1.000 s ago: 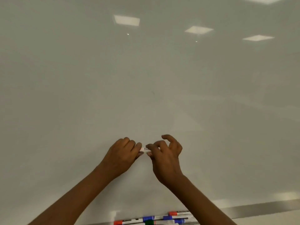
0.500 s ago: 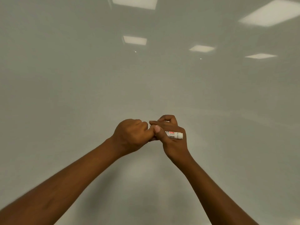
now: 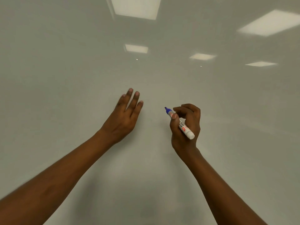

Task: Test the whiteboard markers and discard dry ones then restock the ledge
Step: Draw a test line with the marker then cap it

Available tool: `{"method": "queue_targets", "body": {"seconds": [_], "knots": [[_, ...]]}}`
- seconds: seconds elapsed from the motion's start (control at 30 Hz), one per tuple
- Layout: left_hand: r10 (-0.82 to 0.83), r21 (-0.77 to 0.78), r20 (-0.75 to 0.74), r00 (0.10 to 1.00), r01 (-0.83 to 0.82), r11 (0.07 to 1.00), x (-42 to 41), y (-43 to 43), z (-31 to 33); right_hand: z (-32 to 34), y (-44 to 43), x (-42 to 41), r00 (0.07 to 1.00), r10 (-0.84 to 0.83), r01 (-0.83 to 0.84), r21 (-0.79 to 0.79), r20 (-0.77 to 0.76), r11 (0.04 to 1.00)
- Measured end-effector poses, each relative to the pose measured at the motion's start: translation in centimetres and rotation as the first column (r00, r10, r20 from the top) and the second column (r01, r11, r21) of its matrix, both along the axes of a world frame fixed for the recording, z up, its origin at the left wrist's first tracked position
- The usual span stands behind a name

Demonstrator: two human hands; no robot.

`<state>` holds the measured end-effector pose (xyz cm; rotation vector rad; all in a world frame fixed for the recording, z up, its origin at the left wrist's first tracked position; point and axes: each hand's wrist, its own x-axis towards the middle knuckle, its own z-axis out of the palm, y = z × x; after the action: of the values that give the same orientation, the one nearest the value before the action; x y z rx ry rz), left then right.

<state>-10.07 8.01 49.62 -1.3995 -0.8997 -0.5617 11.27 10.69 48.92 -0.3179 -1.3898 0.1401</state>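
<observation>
My right hand grips a white whiteboard marker with its cap off. The blue tip points up and to the left, close to the whiteboard, whose surface shows no ink marks. My left hand is raised to the left of the marker with its fingers straight and spread, back of the hand toward me. Its palm and thumb are hidden. The marker's cap is not visible.
The glossy whiteboard fills the whole view and reflects several ceiling light panels. The ledge and the other markers are out of frame.
The hands, joined on the marker earlier, have pulled apart. The marker now shows a bare blue tip in my right hand, my left hand has opened, and the view has tilted up off the ledge.
</observation>
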Motion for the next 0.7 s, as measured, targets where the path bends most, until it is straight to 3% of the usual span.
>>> {"method": "queue_targets", "body": {"seconds": [0.23, 0.47, 0.57, 0.7], "knots": [[0.106, -0.106, 0.395, 0.912, -0.069, 0.992, 0.2, 2.4, -0.2, 1.2, 2.3, -0.5, 0.992, -0.116, 0.110, 0.100, 0.055, 0.989], [0.143, -0.109, 0.387, 0.911, -0.108, 0.988, 0.3, 2.5, -0.4, 0.9, 3.6, -2.2, 0.984, -0.178, 0.175, 0.162, 0.005, 0.971], [0.140, -0.110, 0.393, 0.909, -0.104, 0.988, 0.5, 2.5, -0.4, 0.4, 3.8, -2.1, 0.960, -0.276, 0.248, 0.304, 0.052, 0.920], [0.152, -0.103, 0.398, 0.905, -0.120, 0.987, 0.5, 2.6, -0.6, -0.3, 4.9, -0.3, 0.949, -0.316, 0.310, 0.240, -0.013, 0.920]]}}
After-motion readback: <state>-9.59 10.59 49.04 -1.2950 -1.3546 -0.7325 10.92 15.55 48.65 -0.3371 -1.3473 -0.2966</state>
